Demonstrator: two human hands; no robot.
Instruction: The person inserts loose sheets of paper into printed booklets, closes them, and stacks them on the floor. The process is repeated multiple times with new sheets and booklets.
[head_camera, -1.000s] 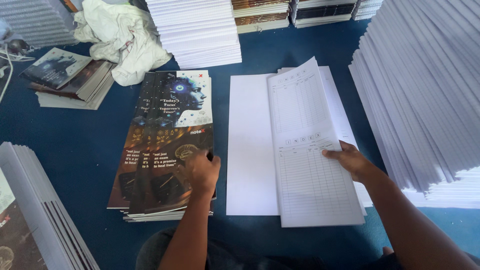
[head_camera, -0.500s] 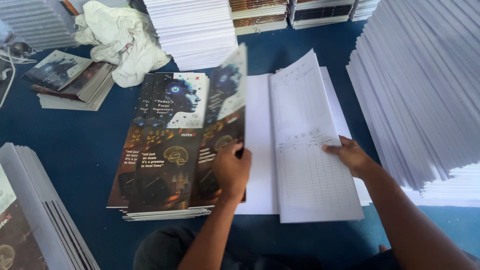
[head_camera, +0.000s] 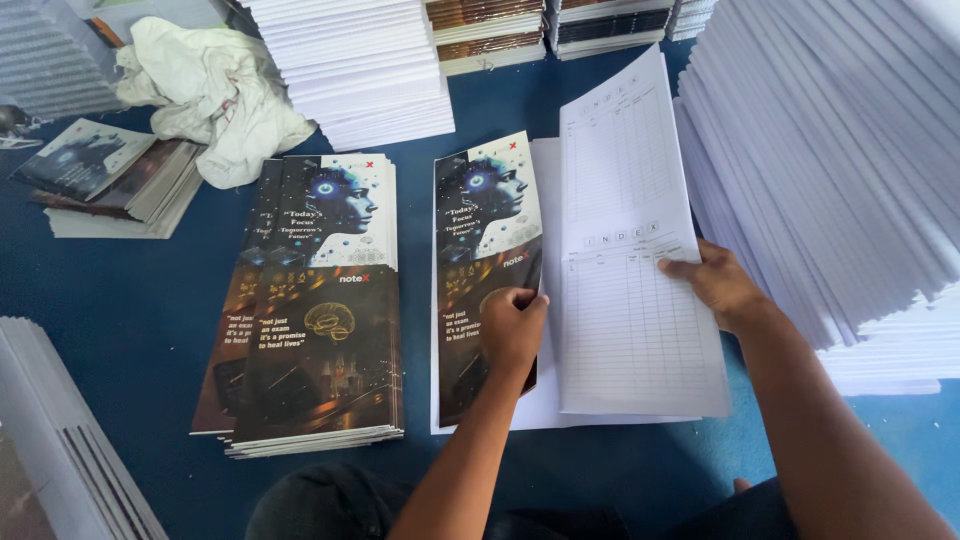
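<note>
Now the left hand (head_camera: 512, 330) has its fingers curled over the right edge of a printed cover sheet (head_camera: 485, 265), pinching it flat on the white sheets (head_camera: 545, 400) at the centre of the frame. Just to its right, the right hand (head_camera: 718, 285) presses its fingers together on the edge of a ruled white page (head_camera: 630, 260) that stands tilted up from those sheets. Left of centre lies a stack of matching covers (head_camera: 320, 310) on the blue table (head_camera: 120, 290). Along the right edge rises a tall pile of white paper (head_camera: 840, 170). A crumpled cloth (head_camera: 210, 90) sits at the upper left.
</note>
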